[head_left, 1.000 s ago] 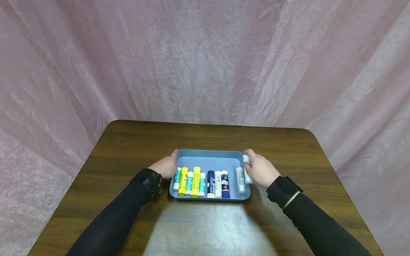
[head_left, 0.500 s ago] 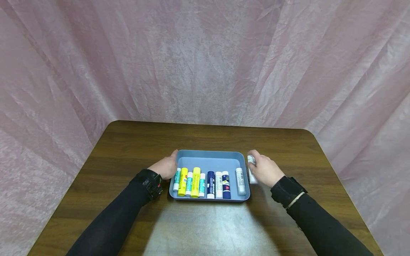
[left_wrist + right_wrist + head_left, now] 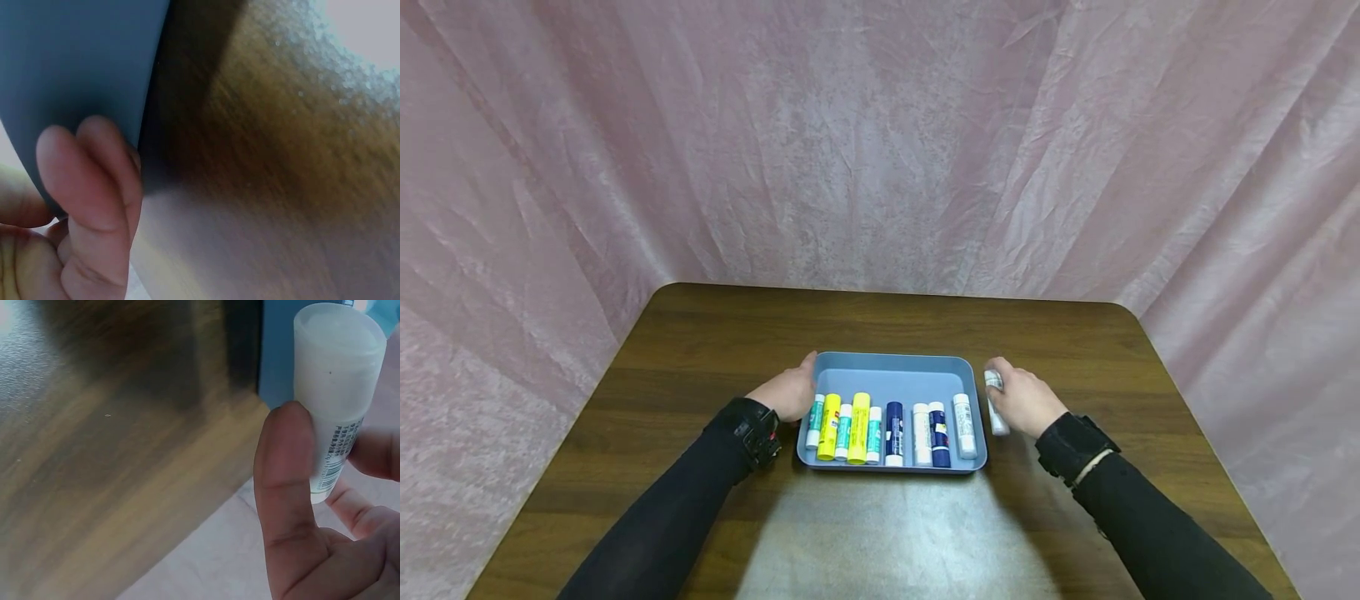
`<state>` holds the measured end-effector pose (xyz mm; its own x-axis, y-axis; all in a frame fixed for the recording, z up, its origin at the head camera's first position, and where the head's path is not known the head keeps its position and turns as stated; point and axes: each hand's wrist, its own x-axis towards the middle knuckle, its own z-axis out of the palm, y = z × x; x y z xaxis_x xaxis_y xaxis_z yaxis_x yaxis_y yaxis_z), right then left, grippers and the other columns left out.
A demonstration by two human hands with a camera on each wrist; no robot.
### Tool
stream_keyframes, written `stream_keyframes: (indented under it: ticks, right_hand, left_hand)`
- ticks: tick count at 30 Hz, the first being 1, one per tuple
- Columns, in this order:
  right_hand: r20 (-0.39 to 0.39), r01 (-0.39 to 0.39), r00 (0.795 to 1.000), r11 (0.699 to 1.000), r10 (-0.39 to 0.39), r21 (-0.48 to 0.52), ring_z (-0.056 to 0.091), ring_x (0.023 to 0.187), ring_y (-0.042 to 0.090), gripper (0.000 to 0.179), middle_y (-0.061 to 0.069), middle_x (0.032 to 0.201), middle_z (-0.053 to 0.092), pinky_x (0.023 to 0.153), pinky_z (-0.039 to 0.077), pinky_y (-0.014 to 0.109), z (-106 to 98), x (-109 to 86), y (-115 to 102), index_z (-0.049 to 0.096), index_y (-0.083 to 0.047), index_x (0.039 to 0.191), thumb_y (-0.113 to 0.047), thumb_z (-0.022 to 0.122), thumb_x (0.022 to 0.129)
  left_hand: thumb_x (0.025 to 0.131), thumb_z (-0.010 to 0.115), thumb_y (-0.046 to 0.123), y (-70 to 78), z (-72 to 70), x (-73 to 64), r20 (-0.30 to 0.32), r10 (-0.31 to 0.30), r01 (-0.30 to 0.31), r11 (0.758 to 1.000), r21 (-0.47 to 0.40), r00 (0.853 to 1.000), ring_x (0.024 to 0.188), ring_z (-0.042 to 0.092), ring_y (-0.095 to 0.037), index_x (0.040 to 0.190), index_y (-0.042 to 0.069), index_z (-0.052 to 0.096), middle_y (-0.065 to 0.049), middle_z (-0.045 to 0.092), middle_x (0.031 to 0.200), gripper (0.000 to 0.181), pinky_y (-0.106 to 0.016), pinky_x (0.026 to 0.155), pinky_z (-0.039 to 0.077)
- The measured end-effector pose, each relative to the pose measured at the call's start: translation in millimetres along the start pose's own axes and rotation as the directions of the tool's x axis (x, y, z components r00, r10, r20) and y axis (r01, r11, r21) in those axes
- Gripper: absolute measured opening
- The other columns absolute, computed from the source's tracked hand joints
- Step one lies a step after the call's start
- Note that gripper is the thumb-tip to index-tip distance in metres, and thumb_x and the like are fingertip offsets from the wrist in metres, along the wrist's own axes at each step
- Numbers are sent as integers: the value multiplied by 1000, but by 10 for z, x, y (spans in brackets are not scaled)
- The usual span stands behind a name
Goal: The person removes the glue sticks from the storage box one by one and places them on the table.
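Note:
A shallow blue tray (image 3: 895, 358) lies on the wooden table, glue sticks laid side by side in it. My left hand (image 3: 788, 392) holds its left end; in the left wrist view the fingers (image 3: 81, 169) lie against the tray's outer wall (image 3: 81, 56). Just outside the right end, my right hand (image 3: 1026, 400) grips a white glue stick (image 3: 340, 369) with a barcode label, thumb on one side and fingers on the other. Inside are yellow glue sticks (image 3: 858, 429), green-and-white ones (image 3: 843, 433), dark blue ones (image 3: 894, 429) and white ones (image 3: 965, 429).
The dark wood table (image 3: 880, 321) extends around the tray on all sides. A pink curtain (image 3: 880, 150) hangs behind the table's far edge. Black bands sit on both wrists.
My right hand has moved right with the white glue stick, away from the tray's edge. Inside, a white and a dark blue glue stick have shifted right. The left hand stays put.

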<state>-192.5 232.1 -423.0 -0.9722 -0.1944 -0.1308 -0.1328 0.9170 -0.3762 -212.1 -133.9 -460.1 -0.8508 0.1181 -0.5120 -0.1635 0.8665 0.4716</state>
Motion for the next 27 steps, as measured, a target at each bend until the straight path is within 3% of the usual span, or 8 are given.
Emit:
stream_keyframes:
  ticks: [15, 27]
  right_hand:
    - [56, -21, 998, 999, 23, -41, 67, 93, 31, 38, 26, 118, 69, 83, 55, 50, 195, 67, 103, 53, -3, 136, -15, 57, 100]
    - [90, -4, 996, 998, 10, -70, 67, 90, 30, 39, 27, 114, 70, 79, 56, 49, 267, 89, 120, 53, -1, 136, -13, 60, 99]
  left_hand:
    - [111, 33, 22, 3, 12, -2, -8, 14, -14, 999, 43, 1000, 58, 62, -23, 164, 12, -2, -11, 65, 77, 65, -29, 53, 46]
    - [111, 34, 22, 14, 19, 2, -1, 2, -2, 1000, 29, 1000, 57, 60, -24, 165, 13, -2, -11, 64, 75, 65, -29, 52, 45]
